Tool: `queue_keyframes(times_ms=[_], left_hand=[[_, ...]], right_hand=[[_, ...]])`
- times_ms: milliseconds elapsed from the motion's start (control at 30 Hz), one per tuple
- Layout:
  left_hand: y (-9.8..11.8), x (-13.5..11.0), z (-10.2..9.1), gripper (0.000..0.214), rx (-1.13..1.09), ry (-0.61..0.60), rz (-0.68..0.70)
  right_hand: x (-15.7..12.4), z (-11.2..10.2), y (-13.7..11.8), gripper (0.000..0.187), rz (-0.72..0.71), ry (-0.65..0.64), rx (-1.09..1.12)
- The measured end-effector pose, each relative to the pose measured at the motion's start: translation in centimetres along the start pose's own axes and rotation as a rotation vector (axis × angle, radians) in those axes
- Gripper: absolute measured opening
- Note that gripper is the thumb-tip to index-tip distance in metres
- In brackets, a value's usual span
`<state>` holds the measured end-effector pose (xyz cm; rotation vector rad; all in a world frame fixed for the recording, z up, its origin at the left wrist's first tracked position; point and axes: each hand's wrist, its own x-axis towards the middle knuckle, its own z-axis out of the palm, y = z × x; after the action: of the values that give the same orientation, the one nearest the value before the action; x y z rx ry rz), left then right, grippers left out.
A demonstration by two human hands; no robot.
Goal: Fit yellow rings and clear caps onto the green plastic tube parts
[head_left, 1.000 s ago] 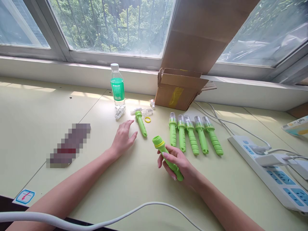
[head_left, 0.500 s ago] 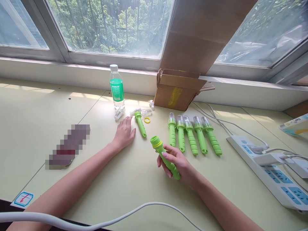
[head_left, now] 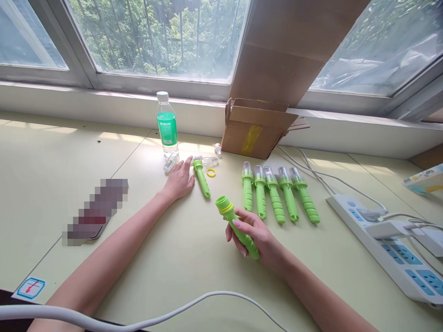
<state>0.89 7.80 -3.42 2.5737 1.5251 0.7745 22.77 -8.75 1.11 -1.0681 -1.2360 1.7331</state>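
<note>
My right hand (head_left: pixel 254 230) is wrapped round a green flashlight handle (head_left: pixel 245 240), tilted with its open threaded end up and a yellow ring below the thread. My left hand (head_left: pixel 180 180) reaches forward over the table, fingers stretched out beside the clear plastic parts. A clear cap (head_left: pixel 170 163) lies just left of its fingertips, and another clear part (head_left: pixel 210 161) lies to their right, partly hidden. Close by on the right are a second green handle (head_left: pixel 202 180) without a cap and a loose yellow ring (head_left: pixel 211 173).
Several capped green flashlights (head_left: pixel 272 193) lie in a row at the right. Behind stand a water bottle (head_left: pixel 166 127) and a cardboard box (head_left: pixel 258 131). A power strip (head_left: pixel 384 249) with cables is far right, a blurred phone (head_left: pixel 100 207) left. A white cable (head_left: pixel 194 302) crosses the front.
My left hand has moved slightly forward and right, its fingertips now covering part of the white and clear pieces. My right hand stays in place with the green handle.
</note>
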Motion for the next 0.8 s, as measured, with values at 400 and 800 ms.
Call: queue_keyframes(times_ms=[400,800], left_hand=[[0.46,-0.44,-0.32,0.039,0.123,0.05,-0.06],[0.66,-0.76,-0.65,0.027,0.172,0.12,-0.058]], right_hand=[[0.03,-0.03,0.13,0.024,-0.011,-0.01,0.0],[-0.01,-0.2,0.22,0.018,-0.017,-0.032,0.019]])
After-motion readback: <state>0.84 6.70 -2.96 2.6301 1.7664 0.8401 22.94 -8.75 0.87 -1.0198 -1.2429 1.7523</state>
